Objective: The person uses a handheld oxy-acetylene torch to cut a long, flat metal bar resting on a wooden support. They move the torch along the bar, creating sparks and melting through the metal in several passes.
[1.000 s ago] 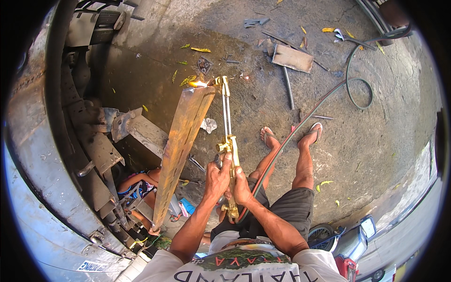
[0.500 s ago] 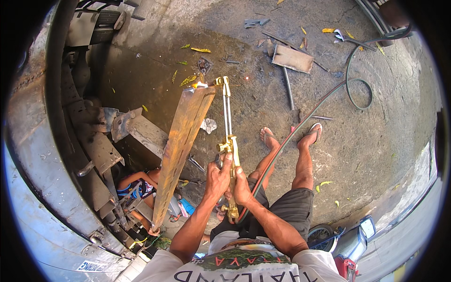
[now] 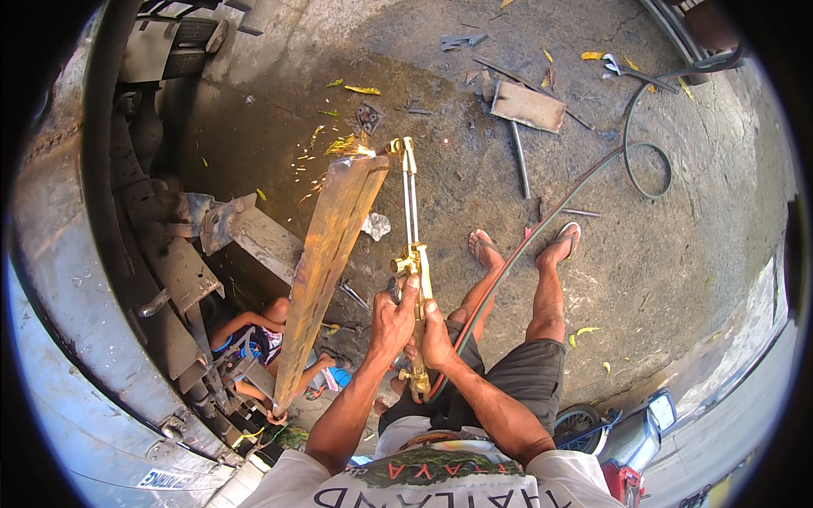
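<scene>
A brass cutting torch is in both my hands, its head at the far end of a rusty steel beam. My left hand is closed round the torch body near its valve, thumb along the top. Just right of it and closer to me, my right hand wraps the handle. Orange sparks fly left from the beam's far end, where the nozzle meets it. The red and green hoses run from the torch's rear up to the right.
Another person crouches at lower left, a hand by the beam's near end. A truck chassis lines the left. A metal plate, an adjustable wrench and a rod lie on the concrete. A motorcycle stands lower right.
A small glow at the beam's far end has become a spray of sparks going left. The crouching person has shifted, a leg now showing beside the beam. My hands and the torch hardly moved.
</scene>
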### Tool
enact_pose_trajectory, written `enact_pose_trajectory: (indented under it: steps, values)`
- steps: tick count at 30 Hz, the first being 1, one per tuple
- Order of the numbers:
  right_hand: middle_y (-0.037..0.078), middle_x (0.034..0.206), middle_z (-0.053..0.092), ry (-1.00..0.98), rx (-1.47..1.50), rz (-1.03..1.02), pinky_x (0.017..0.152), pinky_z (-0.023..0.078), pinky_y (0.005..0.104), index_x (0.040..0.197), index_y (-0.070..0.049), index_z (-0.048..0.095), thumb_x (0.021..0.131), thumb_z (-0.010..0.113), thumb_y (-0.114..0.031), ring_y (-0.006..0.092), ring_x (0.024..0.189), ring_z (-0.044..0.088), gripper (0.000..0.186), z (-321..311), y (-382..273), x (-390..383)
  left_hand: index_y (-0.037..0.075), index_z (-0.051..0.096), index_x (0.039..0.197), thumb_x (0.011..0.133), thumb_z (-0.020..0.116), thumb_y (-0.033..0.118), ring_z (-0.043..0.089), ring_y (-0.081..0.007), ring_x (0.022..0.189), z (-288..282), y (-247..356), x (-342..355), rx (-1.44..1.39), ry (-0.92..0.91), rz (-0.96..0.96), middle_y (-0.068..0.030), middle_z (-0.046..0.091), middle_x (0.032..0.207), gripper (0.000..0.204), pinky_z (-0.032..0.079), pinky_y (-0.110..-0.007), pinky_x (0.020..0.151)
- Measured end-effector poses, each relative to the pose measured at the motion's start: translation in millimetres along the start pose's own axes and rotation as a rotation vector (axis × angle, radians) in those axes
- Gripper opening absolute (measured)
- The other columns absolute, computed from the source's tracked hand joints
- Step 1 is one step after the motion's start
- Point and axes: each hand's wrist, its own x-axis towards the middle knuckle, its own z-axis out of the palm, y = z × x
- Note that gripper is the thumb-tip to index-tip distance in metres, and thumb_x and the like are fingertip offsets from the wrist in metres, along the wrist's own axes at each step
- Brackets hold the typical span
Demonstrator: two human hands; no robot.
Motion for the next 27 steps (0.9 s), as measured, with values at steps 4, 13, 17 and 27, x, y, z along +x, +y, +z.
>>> enact_pose_trajectory:
  steps: [4,13,17,27]
  values:
    - [0.003,0.055,0.045,-0.001,-0.002,0.009,0.038,0.039,0.0283,0.091,-0.002,0.05,0.095,0.029,-0.07,0.0138,0.04,0.045,0.071,-1,1,1,-0.004,0.058,0.069,0.097,0.052,0.05,0.05,-0.0156,0.037,-1,-3,1,0.018,0.001,0.038,-0.0082,0.051,0.047,0.062,0.04,-0.033,0.035]
    - [0.004,0.056,0.045,-0.015,-0.002,-0.001,0.038,0.039,0.0282,0.093,-0.002,0.05,0.095,0.029,-0.07,0.014,0.04,0.044,0.071,-1,2,1,-0.004,0.058,0.067,0.098,0.052,0.051,0.049,-0.0155,0.038,-2,-12,1,0.039,-0.002,-0.021,-0.0074,0.049,0.046,0.064,0.039,-0.034,0.036]
    - [0.004,0.056,0.045,-0.021,0.01,0.011,0.038,0.039,0.0283,0.096,-0.002,0.05,0.095,0.029,-0.07,0.0138,0.04,0.044,0.07,-3,3,2,-0.002,0.063,0.085,0.1,0.05,0.047,0.051,-0.0147,0.043,0,1,0,-0.021,-0.011,-0.011,-0.0074,0.055,0.055,0.054,0.041,-0.034,0.041]
    - [0.003,0.056,0.044,-0.022,0.003,0.001,0.037,0.038,0.0278,0.096,-0.002,0.049,0.097,0.028,-0.067,0.0133,0.04,0.044,0.068,0,1,2,-0.001,0.063,0.088,0.1,0.049,0.048,0.051,-0.015,0.04,-4,5,-1,0.011,-0.037,-0.08,-0.0073,0.055,0.055,0.052,0.041,-0.033,0.037]
